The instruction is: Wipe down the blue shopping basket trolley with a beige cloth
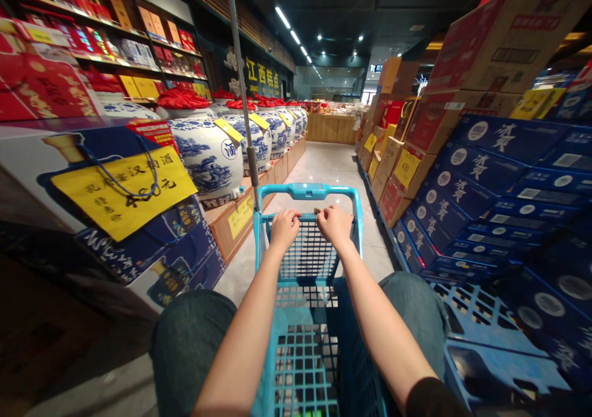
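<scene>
A blue plastic shopping cart [309, 190] with mesh walls stands between my knees, its handle bar at the far end. My left hand [285, 228] is closed over the left part of a mesh panel's top edge, just below that bar. On the same edge, a little to the right, my right hand [335, 224] is closed too, its knuckles up. A small brownish bit shows by the right fingertips, too small to name. Through the grid of the cart's near part, the inside is dark, with a spot of green low down.
Blue-and-white jars [206, 158] with red cloth tops line the left side, behind stacked gift boxes [152, 269]. On the right rise blue cartons [467, 176] and brown cartons [481, 47] on pallets. A tiled aisle [326, 158] runs ahead to a wooden counter [330, 127].
</scene>
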Motion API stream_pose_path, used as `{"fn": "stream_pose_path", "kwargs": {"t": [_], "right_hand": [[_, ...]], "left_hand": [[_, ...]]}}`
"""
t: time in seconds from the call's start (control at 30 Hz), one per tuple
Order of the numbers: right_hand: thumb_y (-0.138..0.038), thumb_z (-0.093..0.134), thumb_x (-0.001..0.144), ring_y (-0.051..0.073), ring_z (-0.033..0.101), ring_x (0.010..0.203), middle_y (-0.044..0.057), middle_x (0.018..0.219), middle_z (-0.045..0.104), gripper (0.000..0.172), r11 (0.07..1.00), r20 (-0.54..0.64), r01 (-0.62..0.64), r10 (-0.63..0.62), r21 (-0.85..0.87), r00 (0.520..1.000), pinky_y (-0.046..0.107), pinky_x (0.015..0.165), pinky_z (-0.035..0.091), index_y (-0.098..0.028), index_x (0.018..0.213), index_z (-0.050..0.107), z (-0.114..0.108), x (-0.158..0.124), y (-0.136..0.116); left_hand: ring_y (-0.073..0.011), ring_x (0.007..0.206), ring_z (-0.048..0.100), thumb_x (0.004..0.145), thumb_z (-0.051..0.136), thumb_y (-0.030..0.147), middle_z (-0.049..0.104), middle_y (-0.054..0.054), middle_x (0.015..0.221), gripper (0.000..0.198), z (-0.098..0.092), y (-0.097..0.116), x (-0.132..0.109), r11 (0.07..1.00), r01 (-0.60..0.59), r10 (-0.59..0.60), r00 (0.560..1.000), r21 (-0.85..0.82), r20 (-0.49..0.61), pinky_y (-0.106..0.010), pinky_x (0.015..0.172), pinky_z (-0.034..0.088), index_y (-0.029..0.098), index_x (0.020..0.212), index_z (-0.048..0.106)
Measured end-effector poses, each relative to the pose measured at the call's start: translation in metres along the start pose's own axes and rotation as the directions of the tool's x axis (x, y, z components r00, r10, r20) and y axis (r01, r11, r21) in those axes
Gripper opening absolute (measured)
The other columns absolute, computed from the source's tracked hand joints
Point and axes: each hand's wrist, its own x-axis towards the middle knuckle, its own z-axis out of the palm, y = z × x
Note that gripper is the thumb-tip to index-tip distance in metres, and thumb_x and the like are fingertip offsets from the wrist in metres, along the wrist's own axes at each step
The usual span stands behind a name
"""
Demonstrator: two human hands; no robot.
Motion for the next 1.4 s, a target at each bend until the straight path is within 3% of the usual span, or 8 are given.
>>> {"fn": "stream_pose_path", "kwargs": {"t": [0.17,0.23,0.5,0.57,0.77,1.03,1.27,1.4], "right_hand": [[-0.027,0.053,0.106,0.023,0.067,0.113,0.012,0.115,0.077,0.03,0.965,-0.01,0.261,-0.26,0.029,0.965,0.029,0.09,0.043,-0.015,0.11,0.081,0.017,-0.008,-0.022],[-0.027,0.053,0.107,0.023,0.067,0.113,0.011,0.116,0.077,0.031,0.953,0.006,0.301,-0.301,0.035,0.954,0.029,0.091,0.043,-0.015,0.112,0.081,0.018,-0.009,-0.027],[-0.029,0.047,0.108,0.022,0.07,0.105,0.013,0.114,0.079,0.04,1.0,0.006,-0.018,0.018,0.012,1.0,0.03,0.079,0.04,-0.015,0.099,0.083,-0.005,-0.001,-0.001],[-0.029,0.047,0.108,0.022,0.07,0.106,0.012,0.114,0.079,0.039,1.0,-0.008,0.009,-0.009,0.008,1.0,0.03,0.081,0.041,-0.015,0.101,0.084,0.0,-0.001,-0.004],[-0.029,0.052,0.109,0.02,0.068,0.112,0.009,0.113,0.079,0.034,0.953,0.002,0.282,-0.284,0.109,0.959,0.027,0.089,0.043,-0.015,0.109,0.083,0.016,-0.006,-0.021],[-0.028,0.043,0.109,0.02,0.07,0.092,0.011,0.102,0.08,0.046,0.997,-0.002,-0.036,0.036,0.071,0.999,0.03,0.073,0.038,-0.014,0.091,0.083,-0.004,0.004,0.006],[-0.024,0.053,0.106,0.02,0.069,0.112,0.01,0.114,0.08,0.031,0.952,0.003,0.271,-0.274,0.141,0.962,0.027,0.089,0.043,-0.015,0.102,0.082,0.015,-0.005,-0.022],[-0.023,0.049,0.107,0.019,0.072,0.106,0.008,0.115,0.081,0.036,0.974,0.01,0.175,-0.178,0.146,0.984,0.027,0.083,0.042,-0.016,0.097,0.083,0.008,-0.003,-0.015]], "left_hand": [[-0.0277,0.11,0.072,0.093,0.053,0.008,0.079,-0.008,0.112,0.028,-0.001,-0.001,0.0,1.0,0.019,-0.019,1.0,0.018,0.008,-0.043,0.103,0.055,0.021,0.101,0.077],[-0.0281,0.109,0.072,0.092,0.053,0.009,0.079,-0.008,0.112,0.028,-0.001,-0.002,0.0,0.999,0.026,-0.026,1.0,0.023,0.004,-0.043,0.102,0.056,0.021,0.1,0.077],[-0.027,0.112,0.071,0.092,0.051,0.008,0.079,-0.008,0.112,0.03,0.001,-0.001,0.0,1.0,0.005,-0.005,1.0,-0.004,0.005,-0.043,0.105,0.055,0.022,0.098,0.077],[-0.0273,0.112,0.071,0.092,0.052,0.008,0.079,-0.008,0.112,0.03,0.0,-0.001,0.0,1.0,0.006,-0.006,1.0,-0.001,0.012,-0.043,0.106,0.054,0.021,0.099,0.077],[-0.0281,0.113,0.071,0.092,0.052,0.009,0.079,-0.009,0.116,0.03,-0.002,-0.001,0.0,1.0,0.021,-0.021,1.0,0.016,0.014,-0.044,0.106,0.055,0.021,0.103,0.077],[-0.0269,0.113,0.071,0.092,0.051,0.009,0.08,-0.008,0.112,0.03,-0.002,0.002,0.0,1.0,0.016,-0.016,1.0,-0.004,0.013,-0.043,0.106,0.055,0.022,0.1,0.077],[-0.0283,0.11,0.072,0.092,0.051,0.009,0.079,-0.01,0.112,0.028,-0.004,0.001,0.0,0.999,0.024,-0.025,0.999,0.024,0.021,-0.044,0.104,0.056,0.02,0.099,0.076],[-0.0282,0.112,0.071,0.093,0.051,0.009,0.079,-0.009,0.113,0.028,-0.004,0.002,0.0,1.0,0.018,-0.018,1.0,0.013,0.024,-0.044,0.106,0.055,0.02,0.1,0.076]]}}
